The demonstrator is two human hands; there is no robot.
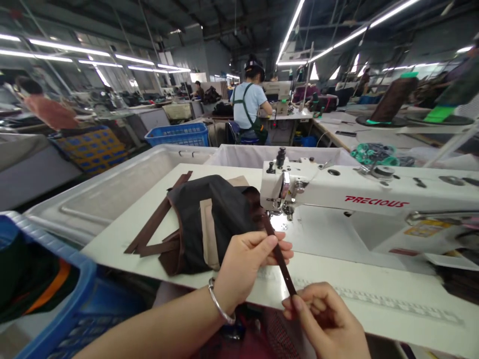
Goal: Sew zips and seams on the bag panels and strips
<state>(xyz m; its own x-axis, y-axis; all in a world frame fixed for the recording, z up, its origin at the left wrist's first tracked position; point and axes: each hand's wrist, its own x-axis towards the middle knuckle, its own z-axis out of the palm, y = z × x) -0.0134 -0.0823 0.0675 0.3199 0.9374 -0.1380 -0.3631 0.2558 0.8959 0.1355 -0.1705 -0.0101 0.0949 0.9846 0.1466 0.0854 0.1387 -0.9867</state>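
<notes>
A narrow brown strap runs from under the needle area of the white sewing machine down toward me. My left hand, with a silver bangle on the wrist, pinches the strap's middle. My right hand is closed on the strap's near end at the table's front edge. Left of the machine head lies a dark fabric bag piece with brown trim. Loose brown strips lie beside it on the white table.
A blue plastic crate with fabric stands at my lower left. A grey tray lies beyond the table. Another blue crate and a seated person in a green apron are farther back. Thread cones stand on the right.
</notes>
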